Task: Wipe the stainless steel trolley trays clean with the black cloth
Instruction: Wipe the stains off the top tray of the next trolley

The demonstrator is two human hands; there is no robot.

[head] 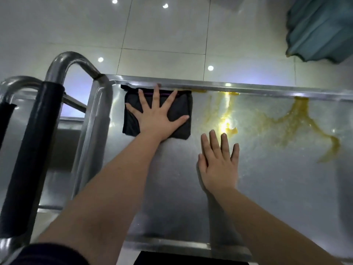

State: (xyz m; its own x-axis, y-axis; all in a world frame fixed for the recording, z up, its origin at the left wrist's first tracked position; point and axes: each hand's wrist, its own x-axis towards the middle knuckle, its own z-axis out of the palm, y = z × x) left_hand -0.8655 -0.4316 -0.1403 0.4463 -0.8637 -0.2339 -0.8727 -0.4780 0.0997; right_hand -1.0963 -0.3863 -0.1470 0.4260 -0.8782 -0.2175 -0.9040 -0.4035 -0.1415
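Observation:
The stainless steel top tray (172,178) of the trolley fills the lower view. A folded black cloth (181,109) lies flat in its far left corner against the far rim. My left hand (156,115) presses on the cloth with fingers spread and straight. Flat on the bare steel to the right of the cloth rests my right hand (219,159), fingers straight and holding nothing. Yellow smears (298,115) run across the far right part of the tray, with a thinner streak (225,111) near the middle.
The trolley's tubular handle (63,64) with a black grip sleeve (28,150) stands at the left, a lower shelf (63,134) visible beneath. White floor tiles (162,35) lie beyond the far rim. A teal curtain (321,27) hangs at the upper right.

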